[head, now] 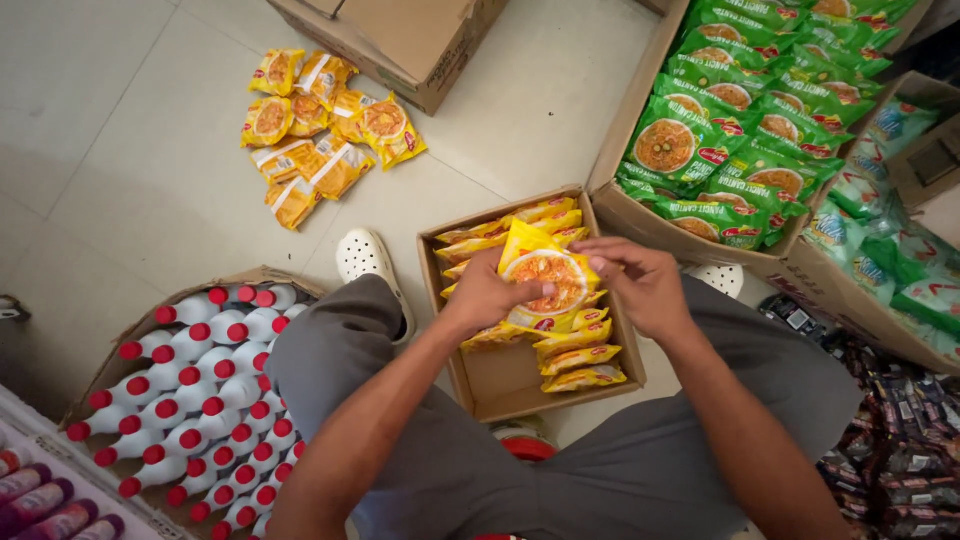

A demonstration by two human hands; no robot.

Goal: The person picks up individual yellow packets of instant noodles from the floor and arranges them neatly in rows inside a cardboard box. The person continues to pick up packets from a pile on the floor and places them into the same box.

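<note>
- The left hand (487, 293) is closed on the left edge of a yellow plastic noodle packet with a round noodle picture on its face (545, 283), thumb across the front.
- The right hand (640, 283) curls over the packet's upper right corner, fingertips pinching it – so both hands grip the same packet.
- The packet is held tilted, just above a small open brown cardboard box (500, 385) that stands on the pale tiled floor (120, 130) between the person's knees.
- Inside the box, a row of matching yellow packets (575, 352) stands on edge along the right-hand side; the left part of its bottom is bare cardboard.
- Well apart, near the top of the view, a loose heap of yellow packets (318, 125) lies on the floor beside another brown carton (420, 40).
- To the right sits a large carton of green noodle packets (740, 120); to the left, a carton of white bottles with red caps (200, 390).
- Risk, as I judge it: the standing row has nothing bracing it on the open side, so a push from the held packet could tip it over flat.
- A pinch only at the edges could also let the slick packet slip – or crush the brittle noodles inside if squeezed harder.
</note>
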